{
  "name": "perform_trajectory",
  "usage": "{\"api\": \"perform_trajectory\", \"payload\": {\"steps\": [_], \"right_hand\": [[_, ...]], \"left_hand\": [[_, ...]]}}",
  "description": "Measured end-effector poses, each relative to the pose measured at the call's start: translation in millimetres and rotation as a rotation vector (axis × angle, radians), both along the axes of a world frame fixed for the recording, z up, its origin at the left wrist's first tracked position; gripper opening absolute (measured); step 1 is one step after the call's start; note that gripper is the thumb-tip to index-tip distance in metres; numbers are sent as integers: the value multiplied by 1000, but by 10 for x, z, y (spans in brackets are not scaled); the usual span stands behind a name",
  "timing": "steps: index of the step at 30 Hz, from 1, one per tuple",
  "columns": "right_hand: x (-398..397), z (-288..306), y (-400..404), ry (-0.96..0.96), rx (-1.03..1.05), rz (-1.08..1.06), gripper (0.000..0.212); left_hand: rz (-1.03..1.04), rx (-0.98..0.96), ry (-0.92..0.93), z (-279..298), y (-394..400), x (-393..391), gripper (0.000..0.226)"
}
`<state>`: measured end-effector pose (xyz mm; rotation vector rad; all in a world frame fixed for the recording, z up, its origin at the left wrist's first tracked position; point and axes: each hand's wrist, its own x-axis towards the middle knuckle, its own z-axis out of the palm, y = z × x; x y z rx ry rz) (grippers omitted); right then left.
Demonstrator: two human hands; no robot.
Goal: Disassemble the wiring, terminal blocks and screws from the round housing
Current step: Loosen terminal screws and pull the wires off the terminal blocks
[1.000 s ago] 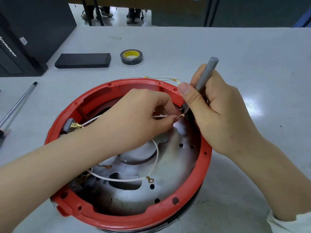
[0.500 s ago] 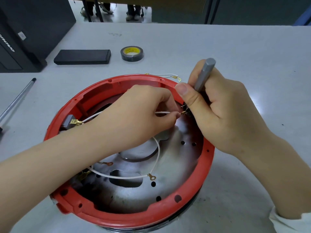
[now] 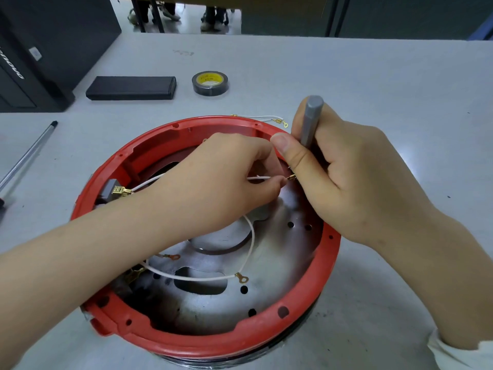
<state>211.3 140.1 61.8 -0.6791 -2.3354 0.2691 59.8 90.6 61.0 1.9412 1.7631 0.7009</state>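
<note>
The round housing [image 3: 306,305] has a red rim and a bare metal floor and lies open side up on the table. My left hand [image 3: 221,180] reaches over it and pinches a white wire [image 3: 257,177] close to its brass terminal at the right inner wall. My right hand [image 3: 346,177] grips a grey screwdriver [image 3: 311,118], held nearly upright with its tip hidden behind my thumb at that terminal. The wire's far end plugs into a grey terminal block [image 3: 110,189] on the left wall. A second white wire [image 3: 213,277] with ring lugs lies loose on the floor.
A loose white wire pair [image 3: 262,118] lies on the table behind the housing. Further back are a roll of black tape [image 3: 210,83] and a flat black case [image 3: 130,88]. A metal rod [image 3: 25,158] lies at the left, with a dark computer case [image 3: 40,49] beyond it.
The screwdriver handle has swung from leaning right to nearly upright. Both hands stay at the same terminal; the view has shifted slightly.
</note>
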Motion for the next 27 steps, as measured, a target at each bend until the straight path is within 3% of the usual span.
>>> {"api": "perform_trajectory", "payload": {"steps": [9, 15, 19, 27], "right_hand": [[-10, 11, -36, -62, 149, 17, 19], [11, -54, 8, 80, -190, 14, 23], [27, -109, 17, 219, -287, -2, 26], [27, -65, -12, 108, -26, 5, 15]], "left_hand": [[1, 26, 42, -16, 5, 10, 14], [9, 3, -1, -15, 3, -1, 13], [16, -9, -19, -2, 3, 2, 10], [7, 0, -14, 14, -10, 6, 12]]}}
